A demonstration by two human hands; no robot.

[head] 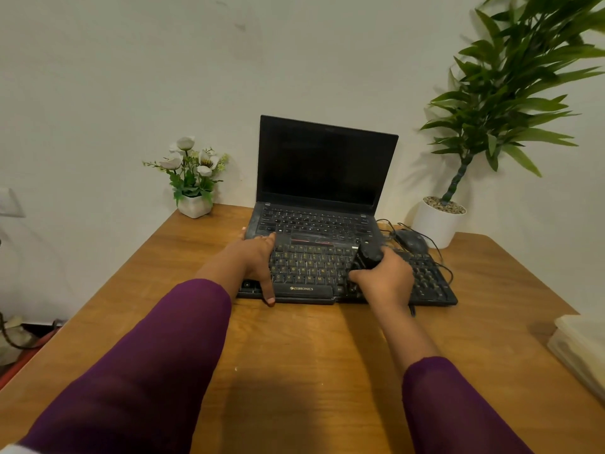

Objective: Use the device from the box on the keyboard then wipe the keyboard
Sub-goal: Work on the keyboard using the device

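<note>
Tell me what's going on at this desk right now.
A person works on a black keyboard on a wooden desk. The right hand grips a small black device held over the keys, while the left hand rests on the keyboard's left end, steadying it. An open laptop with a dark screen sits just behind.

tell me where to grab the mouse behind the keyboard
Pinch the mouse across its two long sides, coming straight down from above: its domed back faces up, it lies flat on the table, and the keyboard crowds its near edge.
</note>
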